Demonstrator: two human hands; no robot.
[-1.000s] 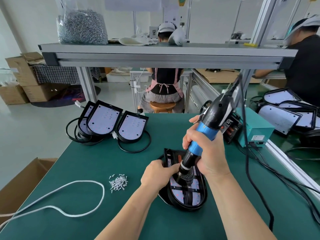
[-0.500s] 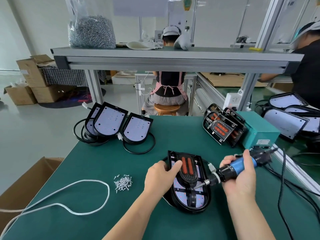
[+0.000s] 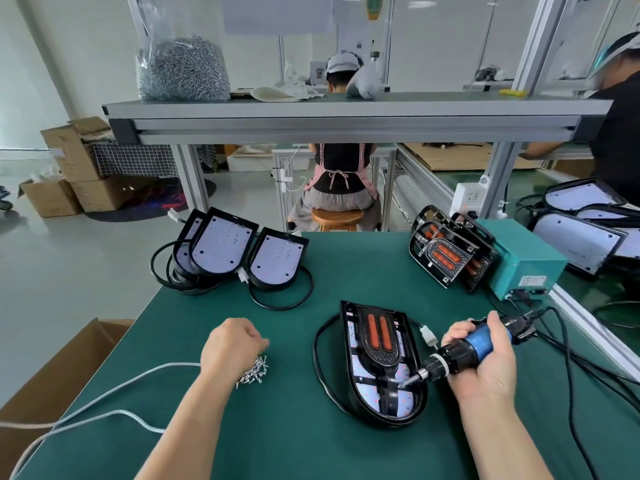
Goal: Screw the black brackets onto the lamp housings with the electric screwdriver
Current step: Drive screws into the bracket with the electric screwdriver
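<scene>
A black lamp housing lies on the green mat in front of me. A black bracket with two orange slots sits on top of it. My right hand grips the blue and black electric screwdriver, held almost level, its bit tip resting on the housing's lower right part. My left hand hovers knuckles-up over the small pile of screws, fingers curled down into it; the fingertips are hidden.
Three bracketless lamp housings with coiled cables stand at the far left. Several brackets lean on a teal power box at the far right. Black cords trail on the right, a white cable on the left. A cardboard box sits beside the table.
My right hand lifted the screwdriver off the bracket and lowered it to the right, nearly level. My left hand let go of the housing and moved left to the screws.
</scene>
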